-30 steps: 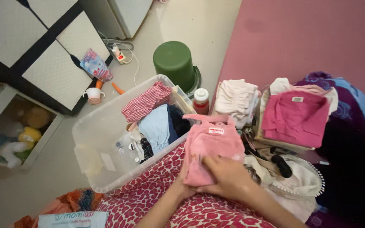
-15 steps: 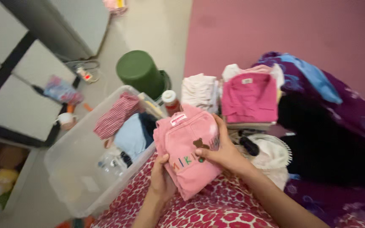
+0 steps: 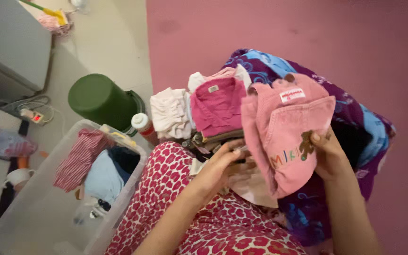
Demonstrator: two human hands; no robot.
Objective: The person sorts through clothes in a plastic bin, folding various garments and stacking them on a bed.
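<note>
Two bare hands work near the middle of the frame. The right hand is closed on the folded pink corduroy garment with a small brown bear patch and coloured letters, thumb on the front near the bear and the other fingers hidden behind the cloth — it holds the piece up at centre right, above the purple and blue patterned blanket. The left hand is just left of the garment's lower edge, its fingers bent loosely and pressed down into a low heap of pale and dark clothes; whether it actually grips any of them cannot be told.

Just above the left hand, in the centre of the frame, a folded magenta shirt lies on top of a small stack, and a folded white ruffled cloth sits touching it on the left. A red bottle with a white cap stands left of that, beside an upturned dark green plastic bucket. In the lower left a clear plastic storage bin holds a red and white checked cloth, a light blue garment and something dark. The lap, covered in red and white spotted fabric, fills the bottom centre. A pink mat spreads over the upper right — pale tiled floor to its left. A white power strip with its cables lies at the left edge.
</note>
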